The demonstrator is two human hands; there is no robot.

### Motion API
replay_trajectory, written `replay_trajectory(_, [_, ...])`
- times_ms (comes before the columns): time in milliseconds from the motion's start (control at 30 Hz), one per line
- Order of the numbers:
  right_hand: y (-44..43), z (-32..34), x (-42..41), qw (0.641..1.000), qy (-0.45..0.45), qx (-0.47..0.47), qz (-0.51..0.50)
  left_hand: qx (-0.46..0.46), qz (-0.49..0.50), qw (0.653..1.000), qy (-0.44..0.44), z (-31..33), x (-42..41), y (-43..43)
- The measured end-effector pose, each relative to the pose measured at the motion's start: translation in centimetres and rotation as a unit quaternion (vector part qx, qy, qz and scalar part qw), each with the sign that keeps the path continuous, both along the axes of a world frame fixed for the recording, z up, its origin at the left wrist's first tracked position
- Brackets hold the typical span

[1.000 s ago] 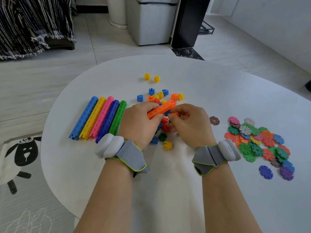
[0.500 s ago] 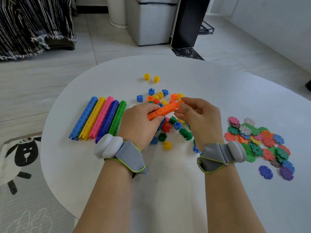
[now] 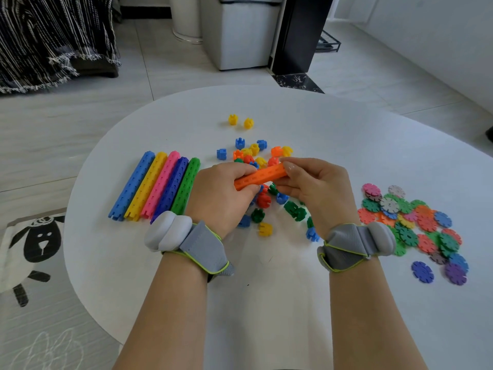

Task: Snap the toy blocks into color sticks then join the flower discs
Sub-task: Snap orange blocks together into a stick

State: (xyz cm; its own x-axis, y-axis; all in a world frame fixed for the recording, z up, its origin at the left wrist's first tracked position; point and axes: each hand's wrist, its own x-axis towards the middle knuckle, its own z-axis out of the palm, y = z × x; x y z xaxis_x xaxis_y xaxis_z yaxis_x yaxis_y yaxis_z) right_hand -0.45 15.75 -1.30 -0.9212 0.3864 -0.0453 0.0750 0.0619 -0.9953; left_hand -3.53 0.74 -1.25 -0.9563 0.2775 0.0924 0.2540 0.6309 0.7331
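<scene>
An orange stick [image 3: 262, 175] of snapped blocks is held above the white table [image 3: 293, 303]. My left hand [image 3: 221, 193] grips its near end. My right hand [image 3: 314, 188] pinches its far end with thumb and fingers. Under and behind my hands lies a heap of loose blocks [image 3: 262, 200] in orange, red, green, blue and yellow. Several finished sticks [image 3: 157, 186] lie side by side at the left: blue, yellow, pink, dark blue, green. A pile of flower discs [image 3: 416, 225] in many colours lies at the right.
Two yellow blocks [image 3: 240, 121] sit apart at the back of the table. Two single discs, blue [image 3: 422, 271] and purple [image 3: 455, 273], lie near the pile's front. Beyond the table are tiled floor, a white cabinet [image 3: 240, 33] and a sheep-pattern mat [image 3: 29, 249] at the left.
My right hand rose from the block heap to the far end of the orange stick, which now looks one block longer. The left hand kept its grip.
</scene>
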Motion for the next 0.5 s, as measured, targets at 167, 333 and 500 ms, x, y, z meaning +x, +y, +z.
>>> replay_trajectory(167, [-0.4, 0.0, -0.7, 0.999, -0.008, 0.027, 0.021, 0.012, 0.003, 1.0, 0.008, 0.2, 0.0, -0.1])
replay_trajectory(333, [-0.7, -0.9, -2.4, 0.984, 0.0, 0.16, -0.077, 0.023, 0.011, 1.0, 0.003, 0.1, -0.8, 0.2])
replay_trajectory(500, [0.5, -1.4, -4.8, 0.921, -0.071, 0.373, -0.09, 0.015, 0.036, 0.999, 0.011, -0.2, -1.6, 0.2])
